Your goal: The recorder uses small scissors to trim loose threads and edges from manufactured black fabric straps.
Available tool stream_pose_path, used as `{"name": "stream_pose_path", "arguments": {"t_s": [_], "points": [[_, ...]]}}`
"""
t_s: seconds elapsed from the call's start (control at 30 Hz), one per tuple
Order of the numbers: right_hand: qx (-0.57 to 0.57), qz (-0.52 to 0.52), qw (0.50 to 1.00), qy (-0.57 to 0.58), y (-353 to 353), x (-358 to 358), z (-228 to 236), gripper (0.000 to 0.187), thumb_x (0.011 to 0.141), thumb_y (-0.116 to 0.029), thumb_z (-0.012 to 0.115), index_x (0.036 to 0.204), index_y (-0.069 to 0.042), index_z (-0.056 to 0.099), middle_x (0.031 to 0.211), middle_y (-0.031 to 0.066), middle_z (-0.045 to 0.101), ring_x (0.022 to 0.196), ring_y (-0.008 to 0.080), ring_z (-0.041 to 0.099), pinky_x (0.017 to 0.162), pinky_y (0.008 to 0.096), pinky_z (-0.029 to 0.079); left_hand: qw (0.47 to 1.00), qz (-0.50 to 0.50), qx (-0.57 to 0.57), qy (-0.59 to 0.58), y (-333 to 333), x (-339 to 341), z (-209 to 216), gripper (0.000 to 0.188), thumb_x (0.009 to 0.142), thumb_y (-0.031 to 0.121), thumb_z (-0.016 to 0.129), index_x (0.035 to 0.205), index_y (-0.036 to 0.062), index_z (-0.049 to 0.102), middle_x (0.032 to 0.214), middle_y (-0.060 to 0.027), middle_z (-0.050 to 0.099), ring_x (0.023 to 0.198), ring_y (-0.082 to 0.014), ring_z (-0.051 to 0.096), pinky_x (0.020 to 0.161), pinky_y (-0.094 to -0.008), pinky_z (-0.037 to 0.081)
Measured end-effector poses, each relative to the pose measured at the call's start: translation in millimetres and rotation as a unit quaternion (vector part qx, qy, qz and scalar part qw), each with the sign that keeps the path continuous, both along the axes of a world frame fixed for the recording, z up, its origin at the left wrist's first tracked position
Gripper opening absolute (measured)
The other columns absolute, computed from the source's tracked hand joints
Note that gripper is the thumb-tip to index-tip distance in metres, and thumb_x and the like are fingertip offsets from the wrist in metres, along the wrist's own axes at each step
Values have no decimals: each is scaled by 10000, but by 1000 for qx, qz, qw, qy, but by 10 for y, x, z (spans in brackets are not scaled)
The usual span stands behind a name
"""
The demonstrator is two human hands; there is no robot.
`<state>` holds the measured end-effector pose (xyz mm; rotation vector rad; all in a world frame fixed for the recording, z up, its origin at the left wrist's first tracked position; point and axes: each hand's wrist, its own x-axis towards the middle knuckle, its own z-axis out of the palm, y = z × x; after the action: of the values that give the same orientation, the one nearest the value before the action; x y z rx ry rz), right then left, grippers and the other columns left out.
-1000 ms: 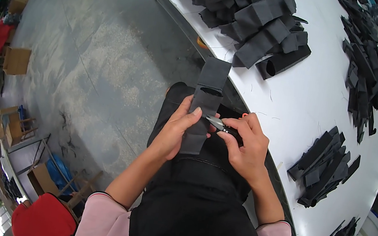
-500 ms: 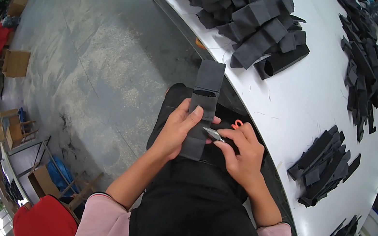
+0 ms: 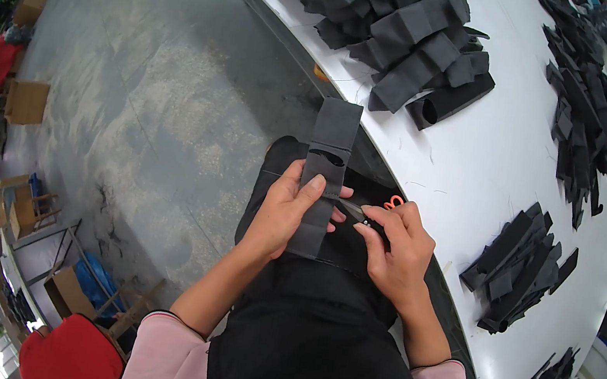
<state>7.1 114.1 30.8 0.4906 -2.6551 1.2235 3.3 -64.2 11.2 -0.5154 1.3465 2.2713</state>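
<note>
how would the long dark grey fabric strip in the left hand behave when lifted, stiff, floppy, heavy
The long dark grey fabric strip is probably fairly stiff, since its upper end extends straight beyond the left hand. It looks thin, so likely light.

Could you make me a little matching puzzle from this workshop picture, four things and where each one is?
Things:
1. Dark fabric strip
2. Snips
3. Red chair
4. White table

Places:
A. Beneath the dark fabric piles
B. In the person's right hand
C. Near the picture's lower left corner
D. In the person's left hand

Pairs: 1-D, 2-B, 3-C, 4-A
</note>
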Motion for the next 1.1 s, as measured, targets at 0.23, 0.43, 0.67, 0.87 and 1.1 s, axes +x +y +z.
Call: {"name": "stream_pose_path", "arguments": {"t_s": [0.23, 0.43, 0.67, 0.87, 1.1], "points": [[-120, 7, 990, -79, 131, -71, 30, 227, 672, -14, 716, 887, -36, 648, 723, 60, 497, 589, 167, 497, 501, 252, 382, 1000, -13, -3, 13, -11, 26, 19, 296, 965, 232, 458, 1156, 17, 387, 1071, -190, 617, 761, -193, 645, 636, -283, 545], [-65, -84, 994, 6, 36, -205, -36, 227, 694, -22, 726, 906, -33, 648, 758, 62, 527, 553, 151, 508, 486, 260, 398, 999, -30, 10, 23, 5, 42, 71, 282, 965, 235, 460, 1129, 17, 389, 1034, -202, 620, 729, -183, 640, 611, -278, 546], [-15, -47, 998, 47, 45, -242, -91, 260, 677, -39, 742, 921, -41, 650, 752, 63, 533, 545, 175, 529, 517, 277, 434, 999, -36, 7, 19, 2, 72, 79, 293, 965, 252, 467, 1126, 17, 401, 1011, -195, 627, 711, -174, 636, 596, -273, 543], [-14, -36, 998, 52, 64, -228, -93, 255, 677, -50, 740, 915, -44, 648, 749, 60, 535, 540, 182, 523, 534, 281, 438, 999, -42, -9, 13, -5, 63, 93, 301, 965, 248, 466, 1146, 17, 401, 990, -183, 637, 686, -164, 632, 587, -265, 537], [18, -36, 996, 81, 36, -235, -80, 242, 678, -50, 735, 903, -52, 649, 733, 48, 535, 542, 178, 519, 494, 286, 409, 998, -69, -6, 2, 5, 79, 143, 286, 966, 230, 459, 1152, 18, 409, 976, -179, 642, 672, -151, 625, 578, -254, 527]]}}
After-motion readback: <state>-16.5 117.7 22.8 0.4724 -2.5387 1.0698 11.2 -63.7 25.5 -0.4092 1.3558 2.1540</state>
